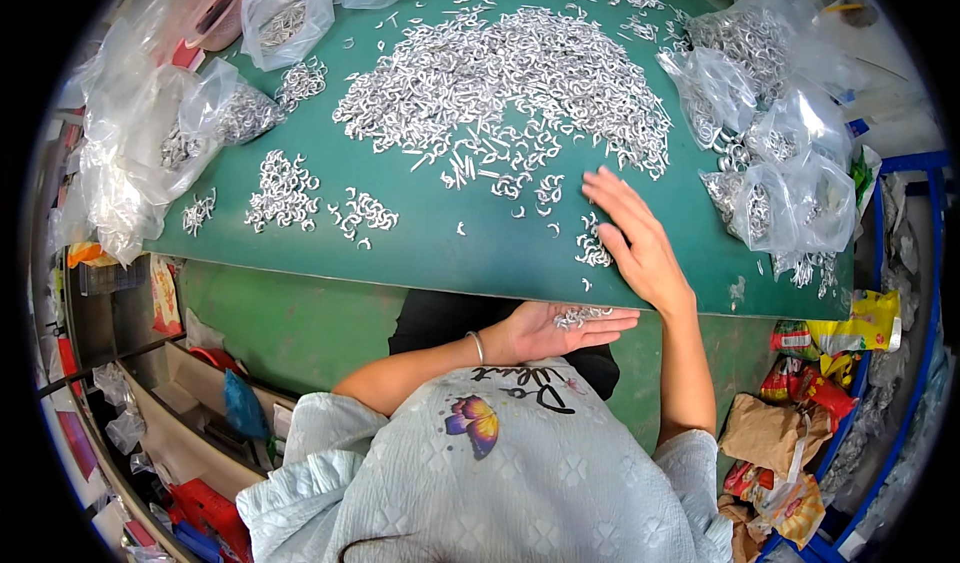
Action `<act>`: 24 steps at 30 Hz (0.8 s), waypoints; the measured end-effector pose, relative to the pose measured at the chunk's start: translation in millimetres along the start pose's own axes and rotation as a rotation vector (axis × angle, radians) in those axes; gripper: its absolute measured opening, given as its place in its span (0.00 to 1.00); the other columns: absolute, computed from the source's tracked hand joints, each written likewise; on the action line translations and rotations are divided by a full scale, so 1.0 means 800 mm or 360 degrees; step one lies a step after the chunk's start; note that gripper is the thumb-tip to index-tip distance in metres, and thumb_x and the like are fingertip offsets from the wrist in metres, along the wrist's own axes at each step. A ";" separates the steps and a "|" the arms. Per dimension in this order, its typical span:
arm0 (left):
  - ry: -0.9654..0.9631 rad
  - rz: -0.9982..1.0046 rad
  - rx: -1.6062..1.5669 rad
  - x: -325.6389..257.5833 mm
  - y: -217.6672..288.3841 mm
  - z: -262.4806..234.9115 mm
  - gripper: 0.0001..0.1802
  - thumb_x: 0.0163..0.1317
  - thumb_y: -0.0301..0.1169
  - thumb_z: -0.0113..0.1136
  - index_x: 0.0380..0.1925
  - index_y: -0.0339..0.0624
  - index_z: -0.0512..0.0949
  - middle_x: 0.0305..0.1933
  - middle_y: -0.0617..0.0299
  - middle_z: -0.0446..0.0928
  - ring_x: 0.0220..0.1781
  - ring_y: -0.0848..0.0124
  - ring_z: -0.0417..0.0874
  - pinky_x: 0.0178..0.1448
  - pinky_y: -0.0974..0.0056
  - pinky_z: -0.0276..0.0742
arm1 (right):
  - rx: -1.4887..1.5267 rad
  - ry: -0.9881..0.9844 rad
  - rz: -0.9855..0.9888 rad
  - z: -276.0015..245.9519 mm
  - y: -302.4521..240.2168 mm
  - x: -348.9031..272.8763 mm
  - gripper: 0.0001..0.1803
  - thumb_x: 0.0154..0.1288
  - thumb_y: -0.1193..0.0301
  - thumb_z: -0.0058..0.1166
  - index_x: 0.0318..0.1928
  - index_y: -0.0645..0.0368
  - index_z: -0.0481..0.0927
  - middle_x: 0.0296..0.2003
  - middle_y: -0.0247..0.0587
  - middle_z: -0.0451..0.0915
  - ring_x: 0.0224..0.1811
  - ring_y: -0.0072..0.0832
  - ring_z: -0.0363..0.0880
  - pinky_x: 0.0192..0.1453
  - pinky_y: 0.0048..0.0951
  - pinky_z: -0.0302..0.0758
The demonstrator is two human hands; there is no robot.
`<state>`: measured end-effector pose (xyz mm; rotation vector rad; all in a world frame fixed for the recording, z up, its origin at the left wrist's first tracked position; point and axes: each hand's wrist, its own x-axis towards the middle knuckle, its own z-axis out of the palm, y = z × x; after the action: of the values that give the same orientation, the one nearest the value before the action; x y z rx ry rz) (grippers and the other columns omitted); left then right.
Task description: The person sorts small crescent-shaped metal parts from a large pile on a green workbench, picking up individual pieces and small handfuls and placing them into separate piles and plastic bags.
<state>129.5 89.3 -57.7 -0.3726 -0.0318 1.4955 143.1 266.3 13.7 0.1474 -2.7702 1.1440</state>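
Note:
My left hand [540,333] is palm up just below the table's front edge, its fingers stretched out. It holds a few small silvery curved metal pieces [580,317] in the palm. My right hand [640,248] rests on the green table near that edge, fingers extended and grasping nothing I can see. Beside its thumb lies a small cluster of curved metal pieces [592,243], partly covered by the hand. A large heap of the same curved pieces [500,73] spreads over the middle of the table, with some straight bits among them.
Smaller piles [282,193] lie on the left of the green table [450,263]. Clear plastic bags of metal parts stand on the left [225,108] and right [775,163]. Below are a drawer unit [185,393] at left, and packets [860,323] beside a blue rack [915,393] at right.

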 end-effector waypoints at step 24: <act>0.0788 0.0159 0.1105 -0.056 0.015 -0.044 0.22 0.75 0.42 0.46 0.32 0.36 0.78 0.30 0.57 0.77 0.30 0.70 0.77 0.32 0.69 0.73 | 0.0485 0.0767 0.0135 0.035 -0.049 -0.110 0.09 0.68 0.77 0.49 0.39 0.71 0.82 0.37 0.49 0.83 0.42 0.37 0.80 0.50 0.35 0.75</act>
<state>123.1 38.1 -84.6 -0.1674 0.8866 1.3777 232.9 222.4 6.8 -0.1929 -2.1934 1.3997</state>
